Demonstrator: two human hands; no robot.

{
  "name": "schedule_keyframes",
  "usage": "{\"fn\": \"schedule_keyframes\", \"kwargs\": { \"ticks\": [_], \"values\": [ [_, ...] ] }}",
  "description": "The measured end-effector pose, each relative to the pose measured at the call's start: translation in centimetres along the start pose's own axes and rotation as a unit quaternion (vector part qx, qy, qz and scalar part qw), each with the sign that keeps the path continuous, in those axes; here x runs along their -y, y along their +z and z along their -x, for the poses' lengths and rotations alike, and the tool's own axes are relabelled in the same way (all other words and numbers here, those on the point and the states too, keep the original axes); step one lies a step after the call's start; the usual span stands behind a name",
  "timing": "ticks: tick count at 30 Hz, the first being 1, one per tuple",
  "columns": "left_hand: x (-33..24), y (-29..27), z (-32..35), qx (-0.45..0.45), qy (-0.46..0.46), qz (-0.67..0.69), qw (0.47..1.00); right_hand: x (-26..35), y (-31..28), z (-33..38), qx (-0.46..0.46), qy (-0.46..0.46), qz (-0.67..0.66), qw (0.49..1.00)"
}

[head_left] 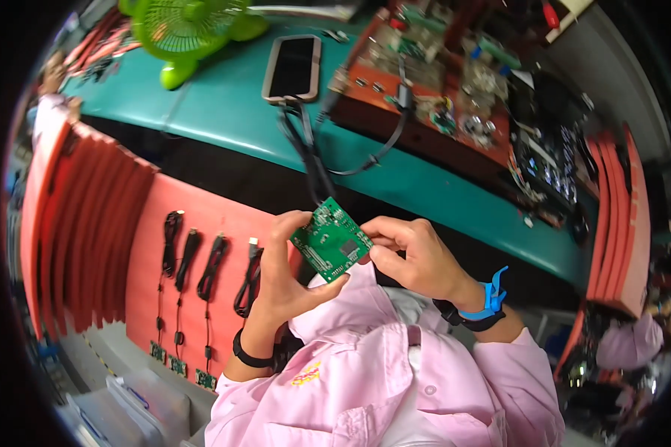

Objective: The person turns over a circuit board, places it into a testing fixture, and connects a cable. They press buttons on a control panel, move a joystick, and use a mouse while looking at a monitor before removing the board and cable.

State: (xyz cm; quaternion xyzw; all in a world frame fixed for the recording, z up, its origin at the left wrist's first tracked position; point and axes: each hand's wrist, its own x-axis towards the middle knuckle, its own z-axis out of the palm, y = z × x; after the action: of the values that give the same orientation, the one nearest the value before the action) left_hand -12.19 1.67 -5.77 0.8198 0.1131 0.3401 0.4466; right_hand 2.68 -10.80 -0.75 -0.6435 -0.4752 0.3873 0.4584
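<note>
You hold a small green circuit board [331,240] up in front of your chest, between both hands and tilted toward your face, probably so its upper side faces you for a close look. A black cable [311,156] runs from the board's far edge up across the teal desk [224,104] to a phone [293,67] lying flat beyond your hands.

Your left hand [279,272] cradles the board from the left and underneath: the fingers are curled about halfway, the thumb reaching up below the board's near corner, so this hand carries it. Your right hand [414,257] comes in from the right, fingers bent and bunched, the tips pinching the board's right edge; it grips lightly, more steadying than carrying.

Left of your left hand, a red mat [145,246] holds a row of coiled black cables [201,272], each ending in a small green board. Beyond your right hand lies a tray of electronic parts [440,74]. A green fan [190,30] stands far off to the left.
</note>
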Motion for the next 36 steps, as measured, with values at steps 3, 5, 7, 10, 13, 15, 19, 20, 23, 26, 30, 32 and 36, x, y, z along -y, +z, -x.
{"fn": "schedule_keyframes", "kwargs": {
  "ticks": [3,5,7,10,13,15,19,20,23,26,30,32,36],
  "values": [
    [-0.6,-3.3,-1.2,-0.08,0.037,-0.053,0.995,4.0,0.2,-3.7,0.059,-0.021,0.033,0.997],
    [-0.7,-5.0,-2.4,-0.138,0.036,-0.039,0.989,5.9,0.8,-6.5,0.084,-0.071,-0.02,0.994],
    [0.8,-6.2,-4.3,-0.187,0.036,-0.009,0.982,7.0,0.9,-10.4,0.105,-0.104,-0.072,0.987],
    [2.4,-7.6,-7.1,-0.217,0.019,0.147,0.965,9.7,0.5,-15.3,0.166,-0.072,-0.124,0.976],
    [4.9,-10.2,-8.4,-0.272,-0.002,0.147,0.951,11.9,1.7,-20.1,0.222,-0.048,-0.078,0.971],
    [7.5,-12.0,-9.8,-0.296,0.027,0.126,0.946,13.0,2.7,-23.3,0.218,-0.049,-0.054,0.973],
    [12.4,-16.0,-10.7,-0.391,0.077,0.014,0.917,14.9,5.4,-29.5,0.196,-0.034,-0.023,0.98],
    [13.4,-17.1,-10.5,-0.44,0.085,-0.055,0.892,15.2,6.3,-31.0,0.179,-0.028,-0.028,0.983],
    [15.8,-17.6,-9.5,-0.442,0.076,-0.169,0.878,15.3,8.9,-35.1,0.157,-0.017,-0.052,0.986],
    [15.8,-15.8,-10.9,-0.229,0.062,-0.298,0.925,14.2,11.3,-39.0,0.137,-0.01,-0.099,0.986],
    [19.8,-15.7,-16.1,-0.147,0.04,-0.338,0.929,11.9,14.6,-43.9,0.119,0.002,-0.155,0.981],
    [23.1,-16.0,-17.5,-0.176,0.05,-0.237,0.954,11.8,16.7,-46.0,0.115,0.001,-0.21,0.971],
    [27.7,-15.2,-17.6,-0.212,-0.093,0.331,0.915,10.5,20.0,-50.5,0.091,0.003,-0.306,0.948]
  ]
}}
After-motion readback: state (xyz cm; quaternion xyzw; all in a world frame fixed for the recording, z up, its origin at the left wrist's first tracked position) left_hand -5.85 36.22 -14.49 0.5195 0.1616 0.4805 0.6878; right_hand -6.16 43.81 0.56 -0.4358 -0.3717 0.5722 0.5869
